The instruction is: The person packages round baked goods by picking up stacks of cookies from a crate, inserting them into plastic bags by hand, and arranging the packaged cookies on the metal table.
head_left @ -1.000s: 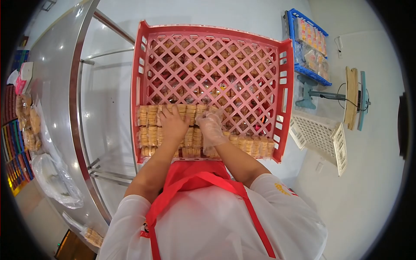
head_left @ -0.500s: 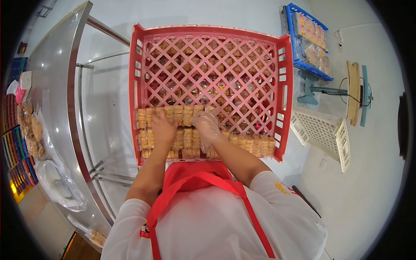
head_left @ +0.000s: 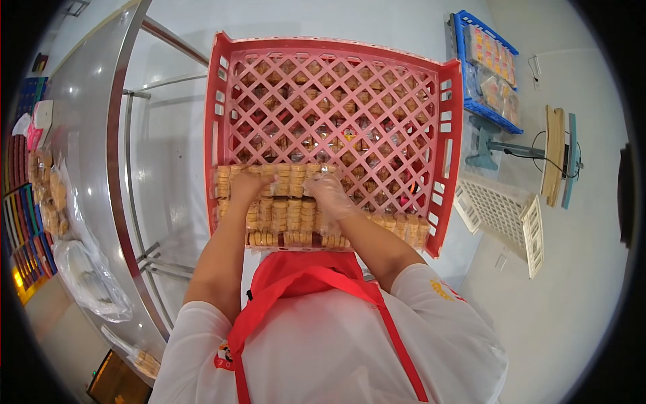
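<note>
Cookie packs (head_left: 296,178): rowed up inside the red crate (head_left: 214,101), near side
Left hand (head_left: 249,184): bare, on the packs, crate's near left, can't tell if it's gripping
Right hand (head_left: 334,194): gloved, fingers curled against packs mid-crate, grip unclear tbh

Ref = plastic crate (head_left: 452,108). Wrapped cookie packs (head_left: 296,215) in crate's near half, side-to-side rows; far row stops abt mid-width, next one runs to R wall. Lower packs (head_left: 325,106) under crate floor, visible thru it. L hand (head_left: 252,185) on packs nr crate's L wall; R hand (head_left: 330,192) abt mid-width. Steel table (head_left: 87,135) L of crate, w/ bagged cookies (head_left: 47,195) + plastic bag (head_left: 87,283) on it. Basket (head_left: 498,215) R of crate's near half. 2nd crate (head_left: 460,40) off far-R corner, packets (head_left: 493,50) in it.
</note>
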Demonstrator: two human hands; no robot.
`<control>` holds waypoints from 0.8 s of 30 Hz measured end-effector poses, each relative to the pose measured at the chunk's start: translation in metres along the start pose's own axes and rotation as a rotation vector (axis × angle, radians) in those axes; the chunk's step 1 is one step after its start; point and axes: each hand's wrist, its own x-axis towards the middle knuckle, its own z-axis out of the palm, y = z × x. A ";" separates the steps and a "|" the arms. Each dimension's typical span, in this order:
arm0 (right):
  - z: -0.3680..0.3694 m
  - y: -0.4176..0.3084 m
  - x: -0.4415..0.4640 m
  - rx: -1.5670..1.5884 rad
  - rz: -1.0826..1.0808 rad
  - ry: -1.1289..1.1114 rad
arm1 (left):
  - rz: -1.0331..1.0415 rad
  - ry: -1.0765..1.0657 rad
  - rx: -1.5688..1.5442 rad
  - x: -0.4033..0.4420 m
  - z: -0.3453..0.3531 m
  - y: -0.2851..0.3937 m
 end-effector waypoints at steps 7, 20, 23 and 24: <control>-0.031 0.004 -0.016 0.309 -0.008 -0.076 | -0.069 0.033 -0.484 0.031 0.029 -0.037; -0.039 -0.040 -0.008 0.676 0.285 -0.005 | -0.241 -0.051 -0.810 0.057 0.020 -0.035; -0.024 0.001 0.023 0.733 0.235 0.013 | -0.287 -0.045 -0.696 0.058 0.026 -0.032; -0.020 0.021 0.038 0.837 0.209 -0.023 | -0.322 -0.038 -0.638 0.059 0.028 -0.033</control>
